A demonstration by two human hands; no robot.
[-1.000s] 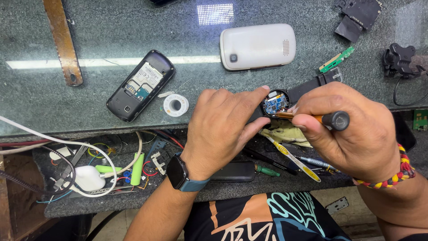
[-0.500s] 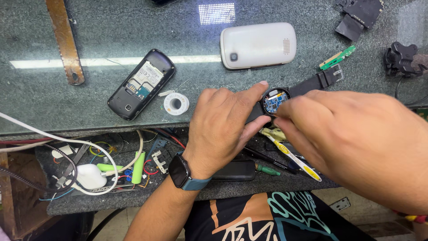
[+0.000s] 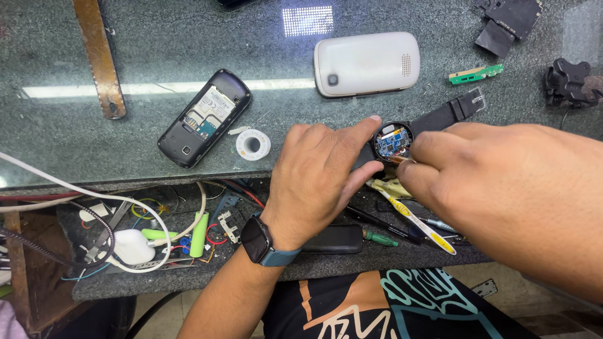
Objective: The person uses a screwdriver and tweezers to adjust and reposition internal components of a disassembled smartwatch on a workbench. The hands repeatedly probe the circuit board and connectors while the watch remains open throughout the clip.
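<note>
Nearest the camera, the person's lap shows a black shirt with orange and teal print (image 3: 377, 307). Just above it runs a lower shelf (image 3: 352, 260) cluttered with a white and yellow toothbrush (image 3: 418, 220), a green-handled screwdriver (image 3: 379, 238), a green cylindrical cell (image 3: 200, 234), a white earbud case (image 3: 133, 246) and tangled wires.

The left hand (image 3: 317, 179), with a dark smartwatch (image 3: 259, 242) on its wrist, rests at the edge of the glass counter (image 3: 125, 144). Its fingers are closed around the left side of an opened wristwatch (image 3: 394, 140), index finger stretched along the case's upper rim. The watch lies at the counter's front edge with its back off, a blue circuit board showing, and its black strap (image 3: 449, 115) running up to the right.

The right hand (image 3: 496, 182) comes in from the right, fingers pinched narrow on a thin brown-tipped tool (image 3: 398, 159) that touches the lower edge of the watch case; how the rest of the tool is held cannot be seen.

Farther back lie 1 small white roll of tape (image 3: 253, 144), 1 black phone with its back cover off (image 3: 204, 117), 1 white phone (image 3: 366, 63), a small green circuit strip (image 3: 475, 73) and a brown leather strap (image 3: 97, 56).
</note>
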